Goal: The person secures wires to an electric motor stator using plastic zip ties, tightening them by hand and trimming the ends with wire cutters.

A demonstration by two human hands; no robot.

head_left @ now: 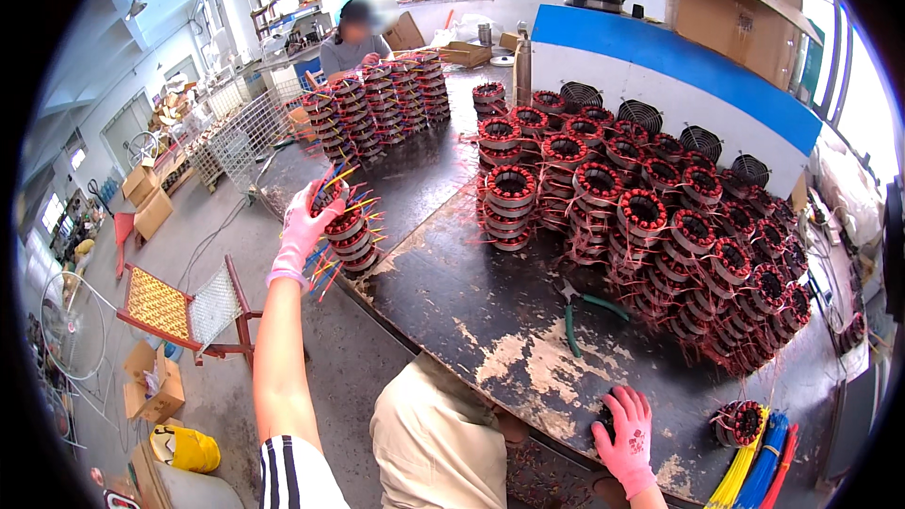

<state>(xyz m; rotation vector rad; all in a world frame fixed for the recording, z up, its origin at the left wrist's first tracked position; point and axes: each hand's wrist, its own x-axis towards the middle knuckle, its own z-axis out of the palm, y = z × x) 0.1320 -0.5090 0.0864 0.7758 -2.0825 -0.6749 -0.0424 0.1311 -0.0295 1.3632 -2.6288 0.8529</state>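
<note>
My left hand (306, 231), in a pink glove, reaches out to a short stack of wound motor stators (353, 238) at the table's left edge. Its fingers are closed round the top stator (329, 194), partly hidden by the glove. Yellow, blue and red wire leads stick out from this stack. At the near edge of the table lies my right hand (627, 435), also gloved in pink, fingers apart on the worn black tabletop (452, 273). Green-handled pliers (572, 306) lie beyond it, and one stator (741, 423) sits to its right beside bundles of yellow, blue and red wires (770, 452).
Many stacked red-wound stators (641, 212) fill the table's right side, before a blue and white panel (660, 66). Taller stator stacks (377, 104) stand at the far end, where a person (353, 42) sits. A folding chair (193, 311) stands left of the table.
</note>
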